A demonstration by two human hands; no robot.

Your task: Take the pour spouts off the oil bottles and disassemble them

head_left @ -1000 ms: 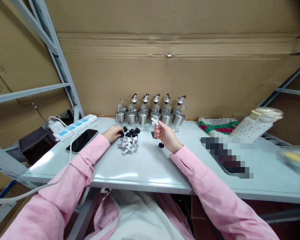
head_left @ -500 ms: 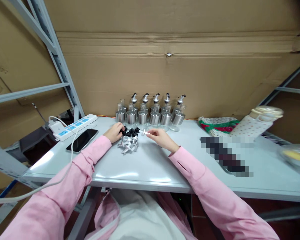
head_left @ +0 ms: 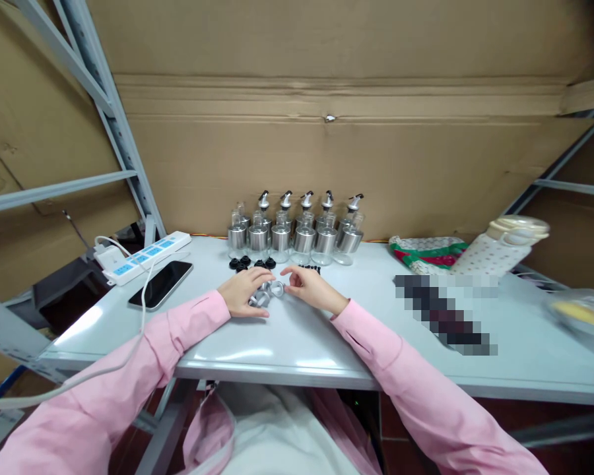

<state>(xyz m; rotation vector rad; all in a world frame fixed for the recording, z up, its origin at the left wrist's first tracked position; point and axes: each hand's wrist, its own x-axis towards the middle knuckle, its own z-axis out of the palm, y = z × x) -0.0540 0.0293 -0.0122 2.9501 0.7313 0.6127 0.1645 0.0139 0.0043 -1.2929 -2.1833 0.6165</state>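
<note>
My left hand (head_left: pixel 242 292) lies over a small heap of silver pourer tops (head_left: pixel 262 297), its fingers stretched out and its thumb apart. The hand hides part of the heap. My right hand (head_left: pixel 311 287) is at the heap's right edge, with index finger and thumb curved and a gap between them; nothing shows in that gap. Just beyond the hands are several black stoppers (head_left: pixel 243 262). A row of small black pieces (head_left: pixel 309 268) shows behind my right hand. Glass bottles with steel sleeves (head_left: pixel 304 239) stand behind, several at the back bearing pourer spouts (head_left: pixel 307 199).
A phone (head_left: pixel 162 285) and a white power strip (head_left: pixel 151 256) with a cable lie at the left. On the right are a patterned cloth (head_left: pixel 428 252), a dotted white container (head_left: pixel 497 247) and a blurred-out object (head_left: pixel 443 313). Cardboard (head_left: pixel 351 158) walls the back.
My left hand has moved from the black stoppers toward me and right, onto the silver tops. My right hand no longer shows the small pale piece and has come down slightly toward the heap.
</note>
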